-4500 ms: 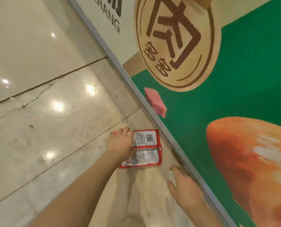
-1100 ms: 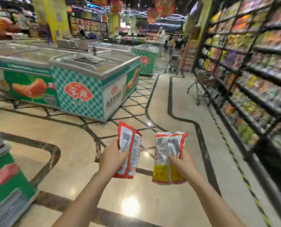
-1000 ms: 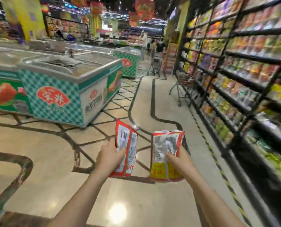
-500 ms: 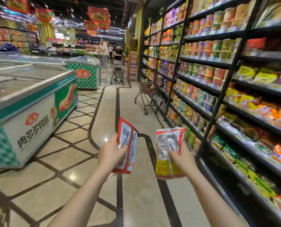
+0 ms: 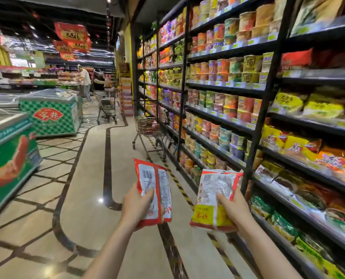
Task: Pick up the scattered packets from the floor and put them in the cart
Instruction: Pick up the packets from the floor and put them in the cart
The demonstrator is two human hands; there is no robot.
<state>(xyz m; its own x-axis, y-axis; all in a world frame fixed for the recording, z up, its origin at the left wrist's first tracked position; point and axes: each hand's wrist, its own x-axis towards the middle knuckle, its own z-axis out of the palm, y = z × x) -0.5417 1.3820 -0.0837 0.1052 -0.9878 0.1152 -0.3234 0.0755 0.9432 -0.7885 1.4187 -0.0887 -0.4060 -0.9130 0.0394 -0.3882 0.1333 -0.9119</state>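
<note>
My left hand (image 5: 135, 206) grips a red and white packet (image 5: 159, 190) upright, its barcode side facing me. In my right hand (image 5: 233, 210) is a second packet (image 5: 212, 200), red, white and yellow, crumpled at the top. Both are held out in front of me at chest height. Ahead along the aisle stands a metal shopping cart (image 5: 147, 127) against the shelves, with red packets lying in its basket.
Tall black shelves (image 5: 248, 87) full of cup noodles and snack bags line the right side. Green chest freezers (image 5: 49, 115) stand at the left. A second cart (image 5: 106, 105) and two people are farther down the aisle.
The view has swung right from the freezers toward the shelf aisle, and the cart has come nearer. Both hands keep the same packets they held a second ago.
</note>
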